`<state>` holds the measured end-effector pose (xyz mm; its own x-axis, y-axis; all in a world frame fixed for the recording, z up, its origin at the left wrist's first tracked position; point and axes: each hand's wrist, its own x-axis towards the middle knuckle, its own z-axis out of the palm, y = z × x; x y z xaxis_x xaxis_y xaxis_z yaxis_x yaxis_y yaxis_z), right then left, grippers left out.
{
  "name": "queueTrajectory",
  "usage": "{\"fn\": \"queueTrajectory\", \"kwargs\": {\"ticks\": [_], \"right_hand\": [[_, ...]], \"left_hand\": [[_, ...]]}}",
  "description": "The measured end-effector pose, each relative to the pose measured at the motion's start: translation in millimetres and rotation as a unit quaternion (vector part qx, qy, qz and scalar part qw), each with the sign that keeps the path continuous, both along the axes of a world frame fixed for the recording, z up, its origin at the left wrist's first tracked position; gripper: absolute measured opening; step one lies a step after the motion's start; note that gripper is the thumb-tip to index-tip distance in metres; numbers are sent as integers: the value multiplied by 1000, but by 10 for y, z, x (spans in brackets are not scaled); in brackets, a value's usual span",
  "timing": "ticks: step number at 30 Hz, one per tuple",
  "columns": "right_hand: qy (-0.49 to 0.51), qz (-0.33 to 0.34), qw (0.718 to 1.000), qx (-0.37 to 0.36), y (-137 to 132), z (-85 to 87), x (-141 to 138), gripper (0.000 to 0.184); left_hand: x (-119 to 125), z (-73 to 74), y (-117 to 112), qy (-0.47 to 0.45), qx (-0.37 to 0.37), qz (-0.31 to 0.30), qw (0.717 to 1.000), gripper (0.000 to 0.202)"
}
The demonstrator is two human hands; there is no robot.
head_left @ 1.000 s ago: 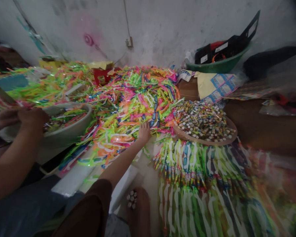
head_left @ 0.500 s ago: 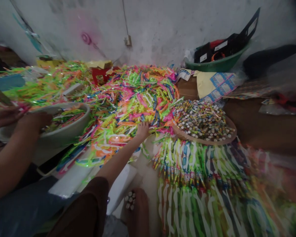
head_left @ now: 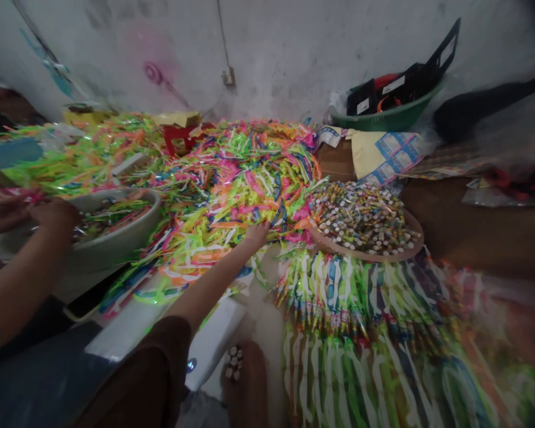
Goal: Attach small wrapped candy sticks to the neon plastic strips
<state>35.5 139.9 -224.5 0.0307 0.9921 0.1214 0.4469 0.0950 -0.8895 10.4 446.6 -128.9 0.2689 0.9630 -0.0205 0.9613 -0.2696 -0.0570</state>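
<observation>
My left hand (head_left: 255, 233), at the end of a brown-sleeved arm, reaches into the near edge of a heap of colourful plastic strips (head_left: 245, 208). Its fingers are drawn together, with the tips close to a dark blue strip (head_left: 283, 215); what they pinch is too small to make out. Low in the middle, my right hand (head_left: 252, 380) appears dim and closed around a bundle of small tubes, whose white caps (head_left: 234, 362) face up. Right of the heap, a round shallow basket (head_left: 374, 257) holds many similar white-capped tubes.
Rows of tubes with strips attached (head_left: 334, 291) lie front right. At left, a co-worker's hands (head_left: 49, 211) work over a large pale basin (head_left: 116, 238). A white box (head_left: 214, 339) and a phone (head_left: 93, 294) lie nearby. A green tub (head_left: 387, 119) stands behind.
My left hand's fingers, spread on the strips before, have drawn together slightly to the right. The co-worker's right hand has moved left out of the basin toward their other hand. The view shifted slightly.
</observation>
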Motion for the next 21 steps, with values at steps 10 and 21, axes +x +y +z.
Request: {"fn": "queueTrajectory", "kwargs": {"ticks": [10, 21], "right_hand": [[-23, -77, 997, -2, 6, 14, -135, 36], [-41, -79, 995, 36, 18, -65, -147, 38]], "left_hand": [[-133, 504, 14, -95, 20, 69, 993, 58], [-388, 873, -225, -242, 44, 81, 966, 74]]}}
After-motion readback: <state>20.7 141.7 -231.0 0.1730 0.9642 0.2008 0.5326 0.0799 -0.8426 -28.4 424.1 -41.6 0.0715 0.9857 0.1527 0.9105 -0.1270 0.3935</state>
